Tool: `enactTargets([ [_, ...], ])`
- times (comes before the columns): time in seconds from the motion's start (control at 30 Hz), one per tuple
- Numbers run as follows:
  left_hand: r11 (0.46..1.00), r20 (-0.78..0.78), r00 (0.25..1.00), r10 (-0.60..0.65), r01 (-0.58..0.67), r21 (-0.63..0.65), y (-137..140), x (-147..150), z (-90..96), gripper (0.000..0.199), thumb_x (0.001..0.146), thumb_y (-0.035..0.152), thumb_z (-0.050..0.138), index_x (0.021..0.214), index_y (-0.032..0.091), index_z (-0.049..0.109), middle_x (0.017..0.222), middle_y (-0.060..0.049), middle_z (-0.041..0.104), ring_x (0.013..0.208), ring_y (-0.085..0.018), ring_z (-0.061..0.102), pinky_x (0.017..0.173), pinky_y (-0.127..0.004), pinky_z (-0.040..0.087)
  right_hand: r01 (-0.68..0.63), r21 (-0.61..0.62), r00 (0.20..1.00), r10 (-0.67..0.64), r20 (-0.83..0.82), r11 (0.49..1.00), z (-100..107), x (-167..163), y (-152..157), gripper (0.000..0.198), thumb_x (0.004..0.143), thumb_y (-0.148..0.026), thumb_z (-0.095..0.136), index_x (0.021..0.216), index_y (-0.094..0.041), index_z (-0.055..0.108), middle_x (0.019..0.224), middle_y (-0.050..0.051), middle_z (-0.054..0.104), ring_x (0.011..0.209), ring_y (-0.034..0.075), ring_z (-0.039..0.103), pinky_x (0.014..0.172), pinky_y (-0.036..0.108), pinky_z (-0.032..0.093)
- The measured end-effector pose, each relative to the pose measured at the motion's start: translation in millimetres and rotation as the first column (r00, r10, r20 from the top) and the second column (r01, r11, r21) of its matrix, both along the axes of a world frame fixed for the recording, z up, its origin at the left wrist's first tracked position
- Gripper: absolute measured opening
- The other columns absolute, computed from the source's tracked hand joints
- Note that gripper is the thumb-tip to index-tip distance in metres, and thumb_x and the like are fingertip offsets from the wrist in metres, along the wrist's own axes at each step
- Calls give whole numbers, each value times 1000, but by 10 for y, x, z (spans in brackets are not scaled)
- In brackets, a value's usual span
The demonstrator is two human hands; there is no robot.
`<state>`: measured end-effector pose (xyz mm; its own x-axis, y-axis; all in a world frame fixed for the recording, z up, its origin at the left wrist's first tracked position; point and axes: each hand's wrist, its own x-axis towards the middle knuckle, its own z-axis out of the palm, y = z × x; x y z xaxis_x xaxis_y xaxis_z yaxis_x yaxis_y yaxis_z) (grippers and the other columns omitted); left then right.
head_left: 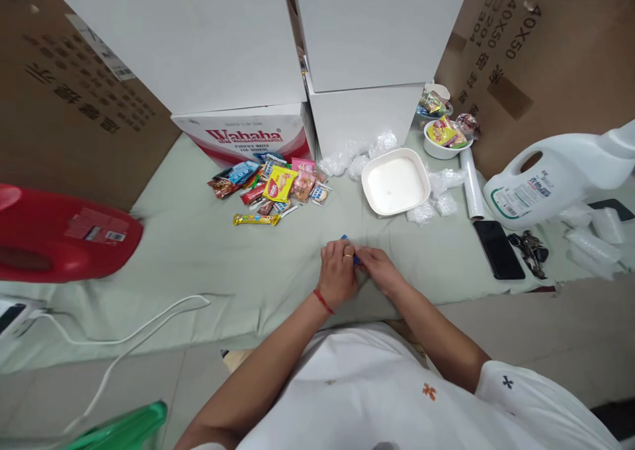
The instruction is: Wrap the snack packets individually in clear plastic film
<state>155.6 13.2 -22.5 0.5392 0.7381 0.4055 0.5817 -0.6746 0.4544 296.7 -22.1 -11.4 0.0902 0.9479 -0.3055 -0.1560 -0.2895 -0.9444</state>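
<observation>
The left hand (338, 271) and right hand (380, 269) together grip a small blue item (356, 260), largely hidden between them. Beyond the grip, to its right, sits a white bowl (395, 184); to its left, heaped snack packets (279, 184).

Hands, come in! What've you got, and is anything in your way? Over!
Left hand and right hand: grip closed on small blue item, mostly covered. White container beyond, off right; snack pile beyond, off left. Neither touching the hands.
</observation>
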Motion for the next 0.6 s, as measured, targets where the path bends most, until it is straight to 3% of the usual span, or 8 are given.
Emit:
enactTargets([
  [0.13,952,275,927,-253,289,-98,-99,-59,-14,89,76,18,59,158,18,23,159,-22,31,148,-38,31,115,-62,34,-92,-18,941,93,326,996,-18,30,26,35,84,-53,64,87,-18,65,73,0,62,69,16,53,66,28,44],
  [0.23,922,352,886,-301,364,-129,-164,-170,76,92,83,22,56,163,22,12,167,-20,21,155,-37,22,120,-62,32,-98,52,875,61,480,994,38,128,58,26,84,-37,62,101,-19,68,86,2,70,78,19,60,75,30,49],
  [0.33,961,396,899,-186,251,-119,-175,-373,129,80,88,23,57,160,24,23,159,-19,32,149,-34,34,113,-57,44,-63,189,781,-69,621,980,253,439,162,45,86,-31,58,129,-20,64,115,8,73,99,24,66,91,37,52],
  [0.47,982,361,930,63,8,-190,-148,-673,13,55,88,19,58,141,22,46,142,-17,46,129,-28,50,96,-46,57,-33,225,456,-186,870,974,649,1033,539,56,97,-31,47,150,-14,47,134,17,67,112,31,65,98,41,50],
  [0.53,972,317,939,131,-58,-228,-138,-763,-96,43,88,18,57,131,20,52,137,-16,48,122,-26,54,91,-44,59,-28,56,255,-48,966,998,766,1234,784,56,97,-25,48,151,-10,45,133,21,67,113,32,65,95,40,49],
  [0.6,961,269,947,176,-106,-256,-131,-800,-192,34,89,18,57,123,19,55,132,-15,50,116,-25,57,90,-44,60,1,-170,105,169,980,985,803,1314,990,50,94,-21,55,142,-7,53,122,24,71,107,33,66,89,37,48],
])
